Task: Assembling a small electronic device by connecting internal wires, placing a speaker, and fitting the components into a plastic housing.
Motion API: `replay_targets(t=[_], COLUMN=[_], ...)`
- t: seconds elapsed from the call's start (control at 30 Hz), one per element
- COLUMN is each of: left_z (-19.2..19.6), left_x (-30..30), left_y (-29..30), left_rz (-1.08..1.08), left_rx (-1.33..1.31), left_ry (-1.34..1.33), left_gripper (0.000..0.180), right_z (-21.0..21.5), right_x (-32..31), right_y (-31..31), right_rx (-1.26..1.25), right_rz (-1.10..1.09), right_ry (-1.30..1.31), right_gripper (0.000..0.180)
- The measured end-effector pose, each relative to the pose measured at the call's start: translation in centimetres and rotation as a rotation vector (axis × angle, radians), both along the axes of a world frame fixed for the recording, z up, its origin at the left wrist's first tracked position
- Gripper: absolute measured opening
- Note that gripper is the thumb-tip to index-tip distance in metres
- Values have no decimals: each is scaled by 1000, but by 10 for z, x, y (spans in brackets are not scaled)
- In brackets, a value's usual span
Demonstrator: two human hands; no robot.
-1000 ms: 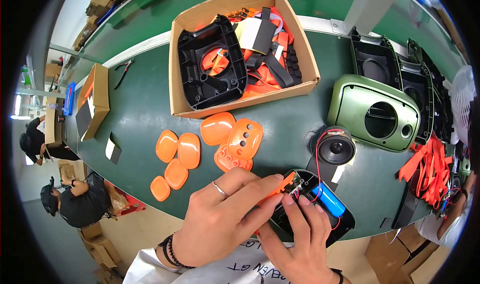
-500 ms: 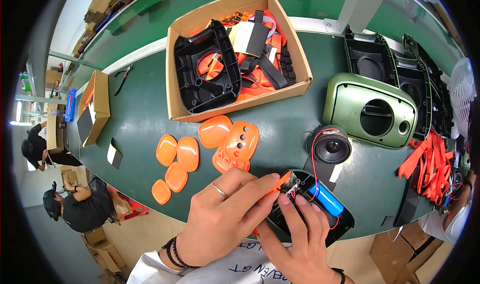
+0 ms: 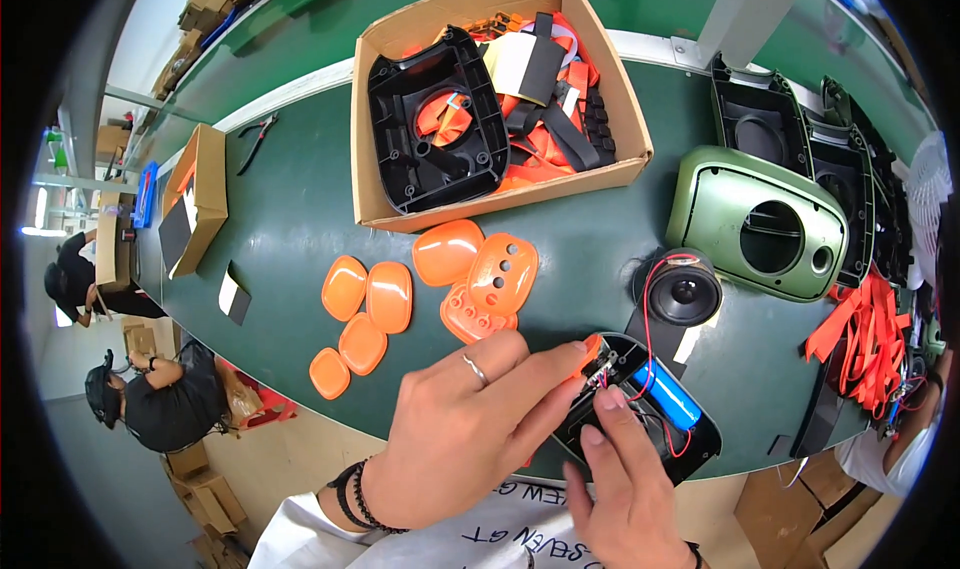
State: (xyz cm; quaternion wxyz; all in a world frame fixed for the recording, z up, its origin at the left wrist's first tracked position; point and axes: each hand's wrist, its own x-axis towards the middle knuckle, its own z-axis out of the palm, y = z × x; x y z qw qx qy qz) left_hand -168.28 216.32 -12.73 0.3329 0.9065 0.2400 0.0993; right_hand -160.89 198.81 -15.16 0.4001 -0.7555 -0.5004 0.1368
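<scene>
Black oval plastic shell (image 3: 640, 419) with wires inside lies at the near edge of the dark green table (image 3: 290, 229), right under both hands. The left hand (image 3: 470, 439), the one with a ring, is curled shut, and its fingertips (image 3: 580, 354) pinch a small orange plastic piece (image 3: 592, 349) at the top edge of the shell. The right hand (image 3: 625, 489) comes up from below with one finger stretched out, pressing on the tiny wires; I cannot tell if it grips anything.

Inside the shell sits a blue round battery (image 3: 665, 394), just beside the fingers. A thin red wire (image 3: 650, 314) runs from the shell up to a round black speaker (image 3: 685, 289) standing near it.

To do this bit well, I think the hands should go slow and soft. The wires look thin and could pull loose. It helps to hold the shell still and push only on the small piece, not on the battery.

Farther out, smooth orange plastic covers (image 3: 400, 299) lie in a bunch to the left. A green plastic speaker front with round holes (image 3: 760, 229) rests to the right, next to a heap of orange straps (image 3: 870, 329). Behind them stands a brown cardboard box (image 3: 600, 79) full of black and orange parts.
</scene>
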Motion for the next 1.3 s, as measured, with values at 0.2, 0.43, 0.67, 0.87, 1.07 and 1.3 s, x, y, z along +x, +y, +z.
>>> replay_targets(t=[0.2, 0.43, 0.67, 0.87, 1.07, 1.3], left_z=[-4, 3, -3, -10, -10, -11], left_x=[4, 3, 2, 0, -2, -8], left_y=[10, 15, 18, 13, 1, 0], left_rz=[-20, -35, -37, -21, -24, -10], left_rx=[-63, -146, -149, -122, 73, -63], left_ry=[-3, 29, -14, -40, 3, -39], left_gripper=[25, 16, 15, 16, 20, 24], right_z=[3, 1, 4, 0, 2, -1], right_x=[8, 7, 9, 6, 6, 3], right_y=[-4, -6, -6, -6, -7, -8], right_rx=[-15, -32, -90, -88, -97, -75], right_rz=[62, 95, 143, 130, 134, 113], right_ry=[30, -27, -61, -80, -91, -118], right_gripper=[61, 65, 69, 74, 74, 73])
